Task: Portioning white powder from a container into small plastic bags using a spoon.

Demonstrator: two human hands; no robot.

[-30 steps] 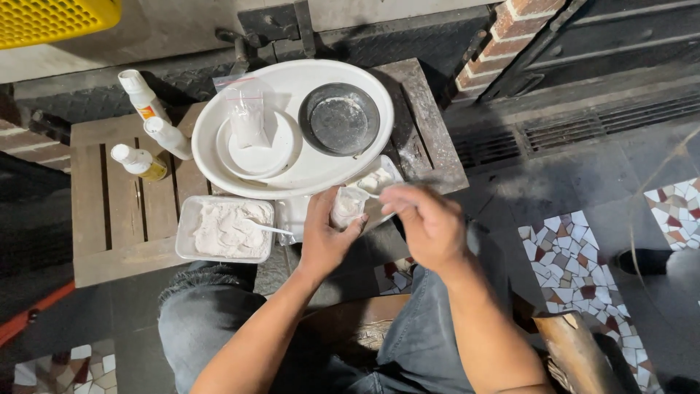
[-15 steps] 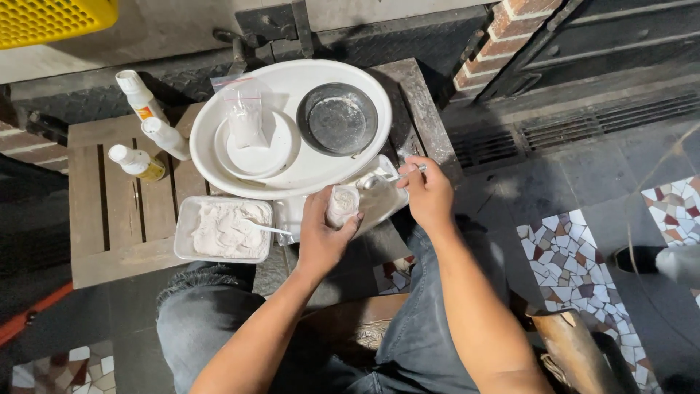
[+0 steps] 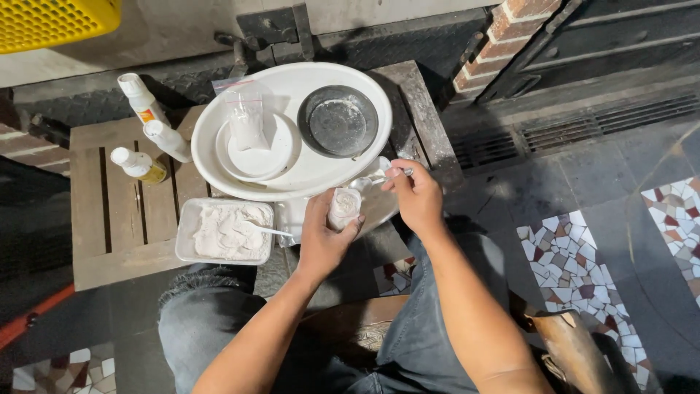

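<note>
Holding a small pouch (image 3: 343, 207) wrapped tight in my left hand (image 3: 323, 237), my right hand (image 3: 417, 197) pinching a spoon (image 3: 373, 180) just above its mouth, big white tray (image 3: 292, 171) beyond.

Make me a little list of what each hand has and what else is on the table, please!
left hand: holds a small clear cup of white powder
right hand: pinches a spoon just above the cup
big white tray: carries a dark round pan, a white plate and a clear bag of powder
rectangular tub: white powder, spoon inside
wooden table: three white-capped bottles
</note>
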